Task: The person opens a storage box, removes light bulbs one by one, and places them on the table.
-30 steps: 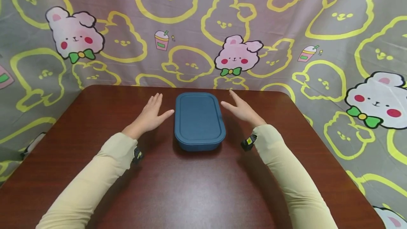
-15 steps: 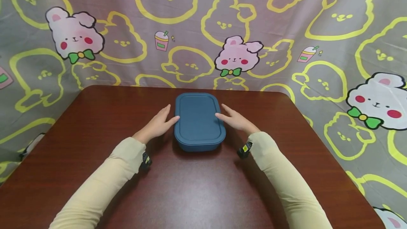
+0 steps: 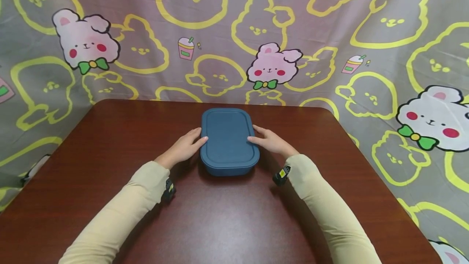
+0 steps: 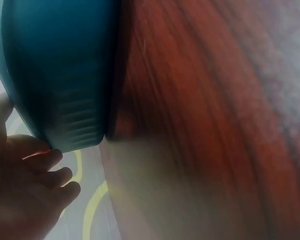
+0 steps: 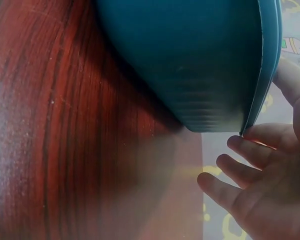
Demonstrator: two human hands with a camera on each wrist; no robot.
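A blue lidded food container sits on the brown table, lid on and long sides running away from me. My left hand pinches the lid's left edge, thumb on top and fingers beside the rim. At the right edge, my right hand does the same, its thumb over the lid. The left wrist view shows the left fingers at the rim, lower ones off the ribbed wall. In the right wrist view the lower right fingers are spread, clear of the container's side. What lies inside is hidden.
The brown wooden table extends around the container on all sides. Behind and beside it hangs a grey curtain printed with yellow outlines and white rabbits. Dark wrist cameras are strapped below both sleeves.
Both hands have come in from the sides and a little nearer to me. Their thumbs now lie on the lid's edges, where a second ago they were apart from it. The container stays put.
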